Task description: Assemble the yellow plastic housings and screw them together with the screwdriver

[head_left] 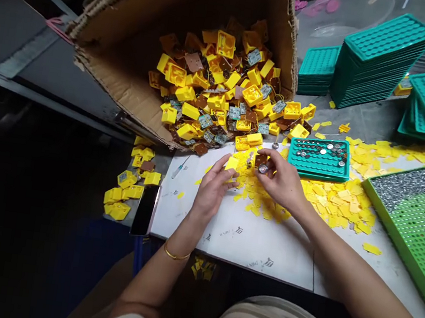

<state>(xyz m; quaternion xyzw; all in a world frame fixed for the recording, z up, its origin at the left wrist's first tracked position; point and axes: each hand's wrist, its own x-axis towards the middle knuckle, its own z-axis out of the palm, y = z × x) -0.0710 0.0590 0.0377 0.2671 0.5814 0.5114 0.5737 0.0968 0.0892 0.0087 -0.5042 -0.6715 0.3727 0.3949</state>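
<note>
My left hand (213,185) is closed around a small yellow plastic case (231,163), thumb on one side and fingers below. Between the thumb and fingers of my right hand (280,181) are a brown circuit board (261,160) and a round silver speaker-like disc (263,169). The two hands are a short way apart, above loose flat yellow plastic pieces (265,205) on the white sheet. Just beyond my right hand stands a teal tray (318,169) with several round metal parts in its pockets.
A tipped cardboard box (116,81) spills yellow cases and circuit boards toward me. A screwdriver (179,169) and a phone (145,210) lie at the left. Stacked teal trays (376,71) stand at the back right. A green tray (422,233) with small metal screws fills the right side.
</note>
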